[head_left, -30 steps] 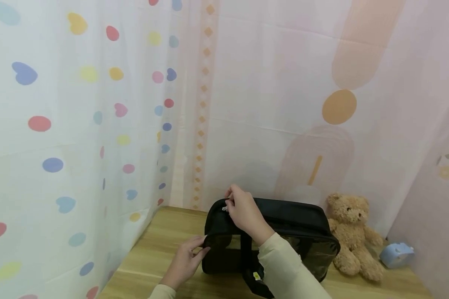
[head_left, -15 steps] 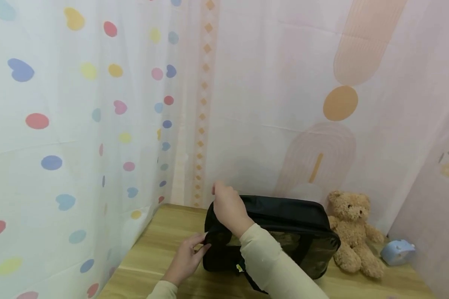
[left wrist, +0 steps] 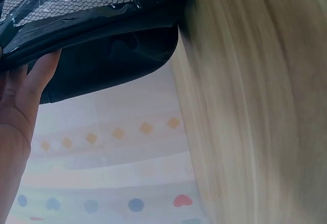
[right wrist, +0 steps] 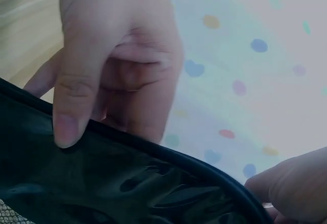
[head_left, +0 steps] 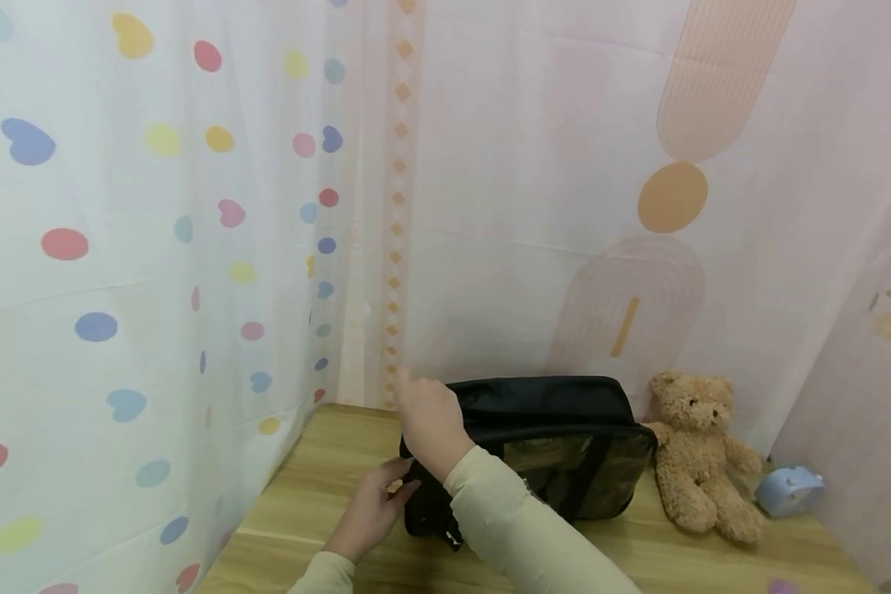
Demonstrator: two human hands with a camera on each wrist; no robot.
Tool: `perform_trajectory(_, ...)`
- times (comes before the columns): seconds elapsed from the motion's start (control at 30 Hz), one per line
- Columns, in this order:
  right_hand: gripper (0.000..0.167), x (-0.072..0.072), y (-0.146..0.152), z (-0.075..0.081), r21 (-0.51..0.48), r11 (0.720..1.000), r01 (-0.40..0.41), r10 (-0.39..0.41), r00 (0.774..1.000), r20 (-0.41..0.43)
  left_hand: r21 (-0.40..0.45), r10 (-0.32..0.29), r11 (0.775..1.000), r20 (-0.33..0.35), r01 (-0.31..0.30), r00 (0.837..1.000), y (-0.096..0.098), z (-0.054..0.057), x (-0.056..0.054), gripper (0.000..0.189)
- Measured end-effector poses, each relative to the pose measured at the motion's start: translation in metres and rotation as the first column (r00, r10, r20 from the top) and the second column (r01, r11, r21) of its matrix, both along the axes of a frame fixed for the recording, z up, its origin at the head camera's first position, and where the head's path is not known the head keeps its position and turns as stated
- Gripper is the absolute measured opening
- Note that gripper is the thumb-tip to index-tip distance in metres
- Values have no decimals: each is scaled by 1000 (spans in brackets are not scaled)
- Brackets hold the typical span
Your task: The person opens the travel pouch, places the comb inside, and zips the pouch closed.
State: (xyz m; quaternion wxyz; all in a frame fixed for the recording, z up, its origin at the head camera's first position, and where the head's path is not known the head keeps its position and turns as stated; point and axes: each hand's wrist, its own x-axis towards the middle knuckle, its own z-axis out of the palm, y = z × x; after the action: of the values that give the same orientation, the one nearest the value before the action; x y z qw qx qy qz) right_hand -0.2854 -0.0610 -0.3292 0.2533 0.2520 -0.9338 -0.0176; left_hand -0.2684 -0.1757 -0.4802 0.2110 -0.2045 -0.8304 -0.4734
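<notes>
A black bag [head_left: 549, 404] with mesh and clear panels stands on the wooden table. My left hand [head_left: 371, 507] grips its left edge; in the right wrist view that hand's thumb [right wrist: 70, 129] presses the front face while the other fingers lie behind the edge. At the bag's upper left corner is my right hand [head_left: 432, 421], its fingers curled at the edge. A small pale piece, which looks like the zipper pull [right wrist: 267, 204], shows between those fingers; most of it is hidden. Part of the bag's front is covered by the right sleeve [head_left: 512, 511].
A brown teddy bear [head_left: 694, 458] sits close to the bag's right end. Beside it is a light blue object [head_left: 789, 491]. A purple thing [head_left: 784, 586] shows at the bottom edge. Patterned curtains [head_left: 267, 206] hang around the wooden table [head_left: 282, 495].
My right hand has moved left and slightly down along the bag's top to its corner. The bag has shifted slightly, and its front strap has swung left. My left hand has stayed on the edge.
</notes>
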Motion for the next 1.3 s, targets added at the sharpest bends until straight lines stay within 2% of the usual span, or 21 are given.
perform_trajectory(0.13,32,-2,-2,-4,53,997,49,-49,999,3,-7,-24,1000,-13,24,1000,-2,-1,0,32)
perform_trajectory(0.23,17,-2,-4,-8,100,993,57,-57,998,-4,-6,-28,1000,11,28,1000,-4,0,0,29)
perform_trajectory(0.3,13,-1,-4,-10,121,992,41,-40,999,-12,3,-16,1000,43,16,999,-5,1,1,28)
perform_trajectory(0.4,18,1,0,-12,125,992,-24,29,999,-36,16,16,1000,80,-18,997,-9,2,2,29)
perform_trajectory(0.5,15,2,10,-10,35,991,-131,133,991,-30,26,21,999,90,-23,996,-12,2,2,31)
perform_trajectory(0.63,10,6,33,-6,-93,965,-247,244,969,-38,62,7,998,102,-13,995,-17,0,-1,36)
perform_trajectory(0.73,7,9,53,-2,-172,946,-274,269,962,-47,97,32,994,100,-42,994,-21,-2,-4,38)
perform_trajectory(0.8,6,12,67,2,-249,931,-268,272,962,-18,113,59,991,88,-69,994,-23,-3,-6,37)
perform_trajectory(0.93,7,15,95,6,-436,875,-211,283,953,109,123,99,987,77,-108,992,-27,-6,-6,36)
perform_trajectory(1.03,11,17,118,9,-570,808,-150,308,932,192,128,111,984,77,-120,991,-29,-7,-6,36)
perform_trajectory(1.17,16,17,151,12,-699,702,-139,359,916,179,152,98,983,67,-107,993,-30,-7,-7,33)
perform_trajectory(1.23,18,16,168,14,-737,663,-134,361,919,158,163,91,981,65,-100,994,-30,-7,-7,32)
perform_trajectory(1.3,20,17,187,16,-763,637,-114,343,928,148,169,91,980,65,-101,994,-29,-7,-7,31)
